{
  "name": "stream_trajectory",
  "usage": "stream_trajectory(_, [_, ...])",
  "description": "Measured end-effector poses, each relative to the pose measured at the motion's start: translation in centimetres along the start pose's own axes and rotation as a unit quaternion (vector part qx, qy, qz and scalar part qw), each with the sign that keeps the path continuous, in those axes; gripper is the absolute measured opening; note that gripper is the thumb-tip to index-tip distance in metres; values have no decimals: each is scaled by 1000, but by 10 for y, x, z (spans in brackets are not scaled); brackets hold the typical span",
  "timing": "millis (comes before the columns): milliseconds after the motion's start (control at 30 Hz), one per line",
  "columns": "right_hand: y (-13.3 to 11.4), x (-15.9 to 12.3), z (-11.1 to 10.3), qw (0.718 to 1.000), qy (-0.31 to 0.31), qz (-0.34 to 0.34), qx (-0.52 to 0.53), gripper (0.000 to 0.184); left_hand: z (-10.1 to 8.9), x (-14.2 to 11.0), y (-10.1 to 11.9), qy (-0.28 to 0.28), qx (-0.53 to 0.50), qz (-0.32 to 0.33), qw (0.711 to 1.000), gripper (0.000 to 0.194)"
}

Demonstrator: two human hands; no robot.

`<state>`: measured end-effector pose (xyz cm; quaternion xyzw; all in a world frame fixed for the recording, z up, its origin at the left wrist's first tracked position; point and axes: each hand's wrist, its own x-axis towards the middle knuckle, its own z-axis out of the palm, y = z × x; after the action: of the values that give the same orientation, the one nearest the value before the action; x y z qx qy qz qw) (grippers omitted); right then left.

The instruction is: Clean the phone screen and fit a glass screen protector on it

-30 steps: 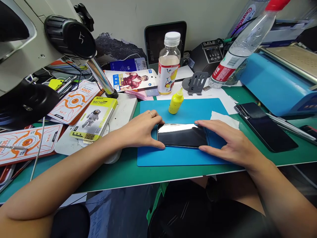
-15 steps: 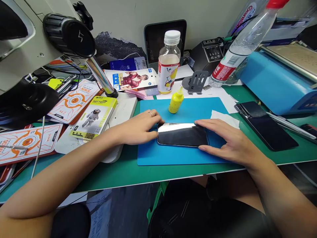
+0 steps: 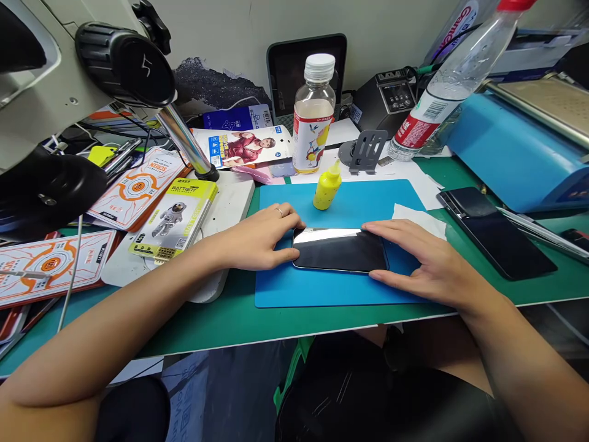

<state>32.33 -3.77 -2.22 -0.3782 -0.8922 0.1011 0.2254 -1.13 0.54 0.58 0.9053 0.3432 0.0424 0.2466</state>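
Our left hand (image 3: pixel 260 239) lies with thumb and fingers spread at the phone's left end; our right hand (image 3: pixel 423 264) spans the other end, thumb at the near edge, fingertips at the far one, though we cannot tell whether it squeezes. The phone (image 3: pixel 340 252) lies flat, screen up, on the blue mat (image 3: pixel 317 291), nearer its front edge than its back, on the front part of the desk (image 3: pixel 221 325).

We judge it light, stiff and slippery, its glass easily cracked; we should take it by the long edges near the corners, sparing the screen's middle.

A second ago our left thumb crossed the near left corner; now it sits higher, at the left short edge. Our right hand looks unchanged.
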Motion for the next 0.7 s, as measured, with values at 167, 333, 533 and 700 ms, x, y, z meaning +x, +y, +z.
stream_trajectory(167, [0, 0, 0, 1000, -14, 3, -1, 64, 0, 1, -1, -6, -6, 4, 1000, 39])
stream_trajectory(333, [1, 0, 0, 1000, -26, 13, 2, 67, 1, 1, -2, -7, -10, 2, 1000, 40])
stream_trajectory(533, [1, 0, 1, 999, -29, 23, 3, 67, 2, 1, -3, -7, -8, 5, 1000, 40])
stream_trajectory(700, [1, 0, 0, 999, -29, 28, -6, 68, 2, 2, -3, -3, -10, 6, 1000, 40])
